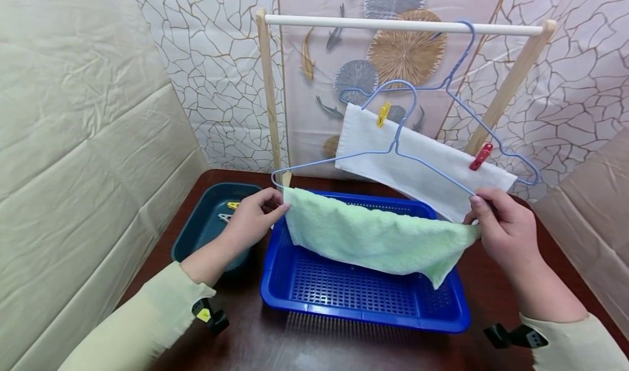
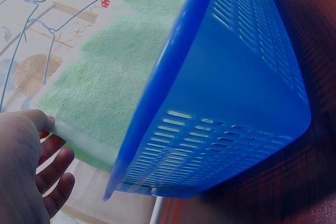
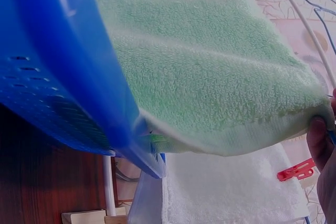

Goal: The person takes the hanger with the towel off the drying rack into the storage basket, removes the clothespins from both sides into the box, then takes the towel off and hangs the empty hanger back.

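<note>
The green towel [image 1: 373,233] is covering part of the blue basket [image 1: 363,316], and the left hand [image 1: 255,215] is hiding some of the dark tray [image 1: 202,226]. In the right wrist view, the edge is cutting off the right hand [image 3: 326,163].

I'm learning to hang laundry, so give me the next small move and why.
Probably send the left hand to a yellow clip in the dark tray: the green towel on the hanger shows no clip, while the white cloth has two.
</note>
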The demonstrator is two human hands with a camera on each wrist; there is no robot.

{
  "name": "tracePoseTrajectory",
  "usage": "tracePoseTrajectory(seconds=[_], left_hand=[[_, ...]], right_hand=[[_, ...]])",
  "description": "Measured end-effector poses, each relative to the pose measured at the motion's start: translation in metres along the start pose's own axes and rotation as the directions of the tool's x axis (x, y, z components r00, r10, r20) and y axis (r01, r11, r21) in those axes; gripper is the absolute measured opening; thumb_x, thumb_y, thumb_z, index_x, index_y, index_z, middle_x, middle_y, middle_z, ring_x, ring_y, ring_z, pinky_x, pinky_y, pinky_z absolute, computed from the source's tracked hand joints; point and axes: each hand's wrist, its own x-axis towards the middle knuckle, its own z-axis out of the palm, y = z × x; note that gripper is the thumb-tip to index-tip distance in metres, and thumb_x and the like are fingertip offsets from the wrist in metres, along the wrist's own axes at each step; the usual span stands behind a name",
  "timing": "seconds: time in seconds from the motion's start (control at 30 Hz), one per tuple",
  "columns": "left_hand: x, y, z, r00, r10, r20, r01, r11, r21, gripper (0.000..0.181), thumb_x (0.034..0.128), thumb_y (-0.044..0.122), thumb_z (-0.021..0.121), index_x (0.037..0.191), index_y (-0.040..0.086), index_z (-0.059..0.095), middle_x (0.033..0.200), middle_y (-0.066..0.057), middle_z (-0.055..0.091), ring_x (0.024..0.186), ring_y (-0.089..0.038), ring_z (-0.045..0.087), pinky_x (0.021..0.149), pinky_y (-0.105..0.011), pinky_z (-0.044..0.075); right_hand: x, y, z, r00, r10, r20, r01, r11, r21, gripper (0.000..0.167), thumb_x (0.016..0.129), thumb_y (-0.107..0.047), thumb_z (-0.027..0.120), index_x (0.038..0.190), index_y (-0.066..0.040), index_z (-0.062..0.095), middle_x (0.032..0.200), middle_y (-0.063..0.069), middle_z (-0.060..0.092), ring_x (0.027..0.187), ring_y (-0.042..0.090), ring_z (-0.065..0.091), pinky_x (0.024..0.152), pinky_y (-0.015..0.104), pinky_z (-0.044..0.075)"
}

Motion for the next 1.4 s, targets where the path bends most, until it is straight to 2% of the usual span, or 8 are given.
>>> tracePoseTrajectory(seconds=[0.37, 0.6, 0.8, 1.0, 1.23, 1.4], left_hand=[[-0.002, 0.002, 0.004, 1.0, 0.012, 0.013, -0.012, 1.0, 0.011, 0.011, 0.096, 0.031, 0.067, 0.098, 0.02, 0.065, 0.092, 0.002, 0.066, 0.082, -0.019, 0.06, 0.07, -0.035, 0.051], [-0.003, -0.001, 0.007, 0.999, 0.039, 0.03, -0.039, 0.999, -0.001, 0.01, 0.0965, 0.03, 0.067, 0.097, 0.02, 0.065, 0.093, 0.003, 0.066, 0.085, -0.018, 0.059, 0.076, -0.035, 0.051], [-0.004, -0.004, 0.01, 0.997, 0.064, 0.038, -0.064, 0.998, 0.012, 0.007, 0.0964, 0.028, 0.067, 0.095, 0.021, 0.065, 0.091, 0.005, 0.066, 0.085, -0.016, 0.058, 0.076, -0.035, 0.051], [-0.004, -0.006, 0.012, 0.997, 0.067, 0.046, -0.068, 0.998, 0.018, 0.007, 0.0963, 0.028, 0.067, 0.094, 0.021, 0.065, 0.09, 0.005, 0.066, 0.084, -0.017, 0.058, 0.075, -0.035, 0.051], [-0.004, -0.007, 0.012, 0.996, 0.062, 0.065, -0.063, 0.998, 0.028, 0.008, 0.0961, 0.029, 0.067, 0.095, 0.022, 0.065, 0.091, 0.005, 0.066, 0.084, -0.017, 0.059, 0.075, -0.034, 0.052], [-0.005, -0.008, 0.013, 0.995, 0.069, 0.075, -0.071, 0.997, 0.029, 0.008, 0.0961, 0.029, 0.067, 0.094, 0.022, 0.065, 0.091, 0.006, 0.067, 0.085, -0.015, 0.06, 0.076, -0.035, 0.052]], right_hand=[[-0.001, 0.002, -0.001, 1.0, 0.019, 0.002, -0.019, 1.0, -0.019, 0.01, 0.088, 0.014, 0.061, 0.095, 0.009, 0.065, 0.065, -0.011, 0.06, 0.064, -0.013, 0.053, 0.054, 0.008, 0.039], [-0.001, 0.0, 0.0, 1.0, 0.009, -0.007, -0.01, 1.0, -0.019, 0.01, 0.088, 0.015, 0.061, 0.095, 0.01, 0.065, 0.065, -0.009, 0.061, 0.065, -0.013, 0.053, 0.056, 0.007, 0.039], [-0.001, -0.002, 0.001, 1.0, 0.012, -0.02, -0.012, 1.0, -0.008, 0.01, 0.087, 0.017, 0.06, 0.094, 0.011, 0.064, 0.065, -0.009, 0.06, 0.064, -0.012, 0.054, 0.057, 0.006, 0.04], [-0.002, 0.0, 0.002, 0.999, -0.004, -0.032, 0.004, 1.0, 0.002, 0.008, 0.087, 0.016, 0.06, 0.094, 0.012, 0.064, 0.065, -0.008, 0.061, 0.064, -0.012, 0.055, 0.057, 0.006, 0.041], [-0.003, 0.0, 0.002, 1.0, -0.014, -0.025, 0.013, 0.999, -0.038, 0.007, 0.092, 0.007, 0.061, 0.097, 0.01, 0.065, 0.066, -0.007, 0.061, 0.063, -0.009, 0.055, 0.058, 0.006, 0.042], [-0.002, -0.002, 0.003, 1.0, -0.018, -0.023, 0.018, 1.0, -0.025, 0.007, 0.092, 0.008, 0.061, 0.096, 0.011, 0.065, 0.067, -0.009, 0.061, 0.063, -0.008, 0.056, 0.058, 0.006, 0.042]])
